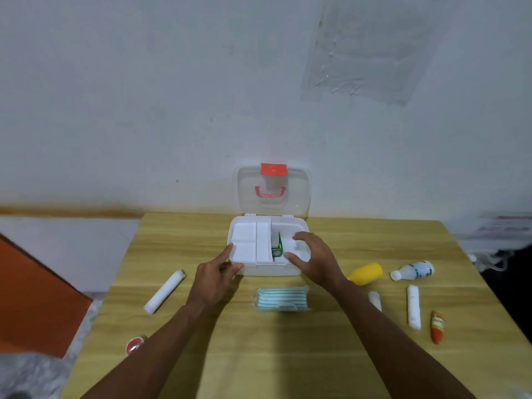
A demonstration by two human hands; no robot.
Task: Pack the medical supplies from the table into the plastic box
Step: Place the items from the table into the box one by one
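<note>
A white plastic box stands open at the table's far middle, its clear lid upright against the wall. A white divided tray fills its left half; a green carton stands in the right half. My left hand touches the box's front left corner, fingers spread. My right hand hovers open over the box's right side, holding nothing. A pack of striped face masks lies in front of the box.
A white bandage roll and a red tape roll lie to the left. On the right lie a yellow bottle, a white bottle, two white rolls and a red tube. The wall is close behind.
</note>
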